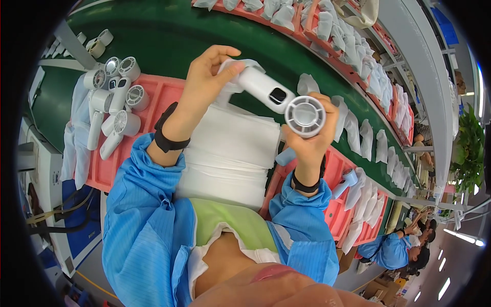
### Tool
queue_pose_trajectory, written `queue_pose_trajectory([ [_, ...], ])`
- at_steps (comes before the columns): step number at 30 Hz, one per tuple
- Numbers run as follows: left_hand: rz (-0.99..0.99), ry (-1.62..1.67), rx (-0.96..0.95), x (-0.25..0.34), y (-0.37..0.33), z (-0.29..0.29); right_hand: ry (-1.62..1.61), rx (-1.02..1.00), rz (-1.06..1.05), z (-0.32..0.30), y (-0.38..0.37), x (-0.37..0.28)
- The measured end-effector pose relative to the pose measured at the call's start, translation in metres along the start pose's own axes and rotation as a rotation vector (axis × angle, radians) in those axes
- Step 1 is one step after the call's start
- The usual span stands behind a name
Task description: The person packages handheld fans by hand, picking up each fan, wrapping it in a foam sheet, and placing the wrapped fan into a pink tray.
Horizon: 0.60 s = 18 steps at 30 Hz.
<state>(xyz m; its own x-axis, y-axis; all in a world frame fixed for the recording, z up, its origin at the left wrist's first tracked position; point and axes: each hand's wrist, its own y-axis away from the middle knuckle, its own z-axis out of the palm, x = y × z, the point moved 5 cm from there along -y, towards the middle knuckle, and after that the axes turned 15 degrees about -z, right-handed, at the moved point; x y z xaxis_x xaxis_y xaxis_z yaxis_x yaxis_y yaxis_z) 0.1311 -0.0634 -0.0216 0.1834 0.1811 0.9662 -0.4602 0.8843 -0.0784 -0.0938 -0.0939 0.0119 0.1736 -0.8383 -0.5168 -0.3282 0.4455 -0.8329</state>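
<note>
A white handheld fan (pixel 258 87) with a dark display panel is held up before me, tilted, its round grille head toward the right. My right hand (pixel 322 120) is closed around the grille head. At the handle's far end, my left hand (pixel 212 69) pinches a thin white sleeve bag (pixel 231 84), which hangs about that end; how far it covers the handle I cannot tell. Under both hands lies a stack of flat white bags (pixel 230 143).
Several bare white fans (pixel 120 120) crowd a pink tray (pixel 158 94) at left. A light-blue fan (pixel 343 184) and several wrapped fans (pixel 365 202) occupy another pink tray (pixel 335 217) at right. Wrapped fans (pixel 352 125) line the green belt (pixel 169 43). Co-workers (pixel 391 250) are at far right.
</note>
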Motion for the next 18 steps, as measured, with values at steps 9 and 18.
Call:
queue_pose_trajectory([
  [9,-0.109,-0.407,-0.073,-0.035,-0.022,-0.013,0.041,-0.093,-0.017,0.016,0.007,0.018],
  [18,0.388,-0.790,0.147,-0.009,0.008,0.015,0.367,-0.274,-0.127,0.046,0.020,0.040],
])
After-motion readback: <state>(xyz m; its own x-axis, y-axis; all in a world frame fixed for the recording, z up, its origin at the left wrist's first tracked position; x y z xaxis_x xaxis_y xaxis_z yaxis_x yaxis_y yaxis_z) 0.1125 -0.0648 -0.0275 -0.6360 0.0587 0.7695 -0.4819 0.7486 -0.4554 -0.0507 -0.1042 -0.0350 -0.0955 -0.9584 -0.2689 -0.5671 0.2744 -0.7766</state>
